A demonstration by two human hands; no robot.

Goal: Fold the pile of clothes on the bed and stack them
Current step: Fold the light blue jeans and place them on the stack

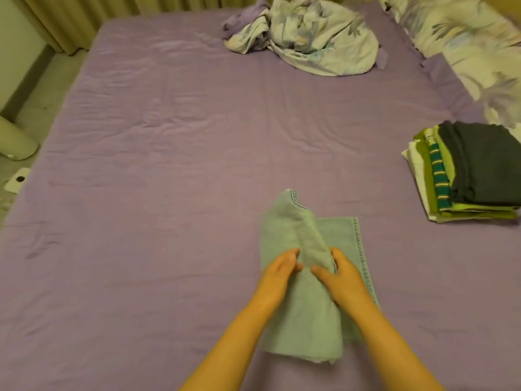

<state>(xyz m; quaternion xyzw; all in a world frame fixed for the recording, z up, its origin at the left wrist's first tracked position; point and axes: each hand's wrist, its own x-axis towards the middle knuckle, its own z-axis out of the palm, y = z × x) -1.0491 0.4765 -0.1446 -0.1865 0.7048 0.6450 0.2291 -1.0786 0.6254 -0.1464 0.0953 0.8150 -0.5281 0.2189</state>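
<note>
A pale green garment [307,314] lies on the purple bed sheet [169,193] near the front edge, partly folded, with one flap raised in a ridge along its middle. My left hand [277,273] grips the raised flap from the left. My right hand [339,273] pinches the same flap from the right, thumb on the near side. A stack of folded clothes [468,170], dark grey on top with green, teal-striped and white layers beneath, sits at the bed's right side.
A crumpled floral sheet or duvet [310,35] is heaped at the far end of the bed. Floral pillows [479,52] line the right side. On the floor at the left stand a white cylinder [14,139] and a small white object [17,180]. Curtains hang behind.
</note>
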